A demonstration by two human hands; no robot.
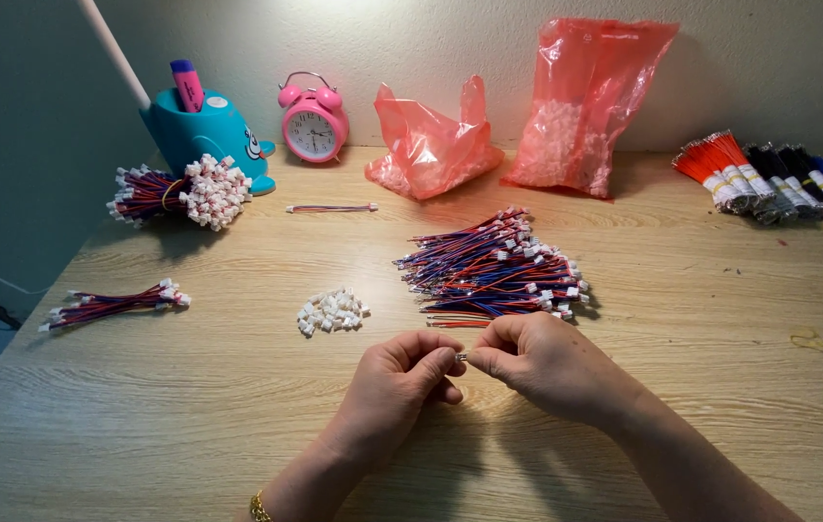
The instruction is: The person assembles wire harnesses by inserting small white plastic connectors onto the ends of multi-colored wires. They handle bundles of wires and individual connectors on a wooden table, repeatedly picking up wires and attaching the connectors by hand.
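Note:
My left hand (400, 379) and my right hand (537, 360) meet over the front middle of the wooden table (189, 406), fingertips pinched together on a small white connector (461, 357). Just beyond them lies a big loose pile of red and blue wires with white connectors (493, 268). A small heap of loose white connectors (332, 311) sits to the left of my hands. Whether a wire runs from the connector I hold is hidden by my fingers.
Two bundles of finished wires lie left: one banded (179, 191), one loose (112, 305). A single wire (331, 208), teal pen holder (206, 131), pink alarm clock (314, 120), two pink plastic bags (431, 145) (585, 106) line the back. Coloured wire bundles (779, 176) rest far right.

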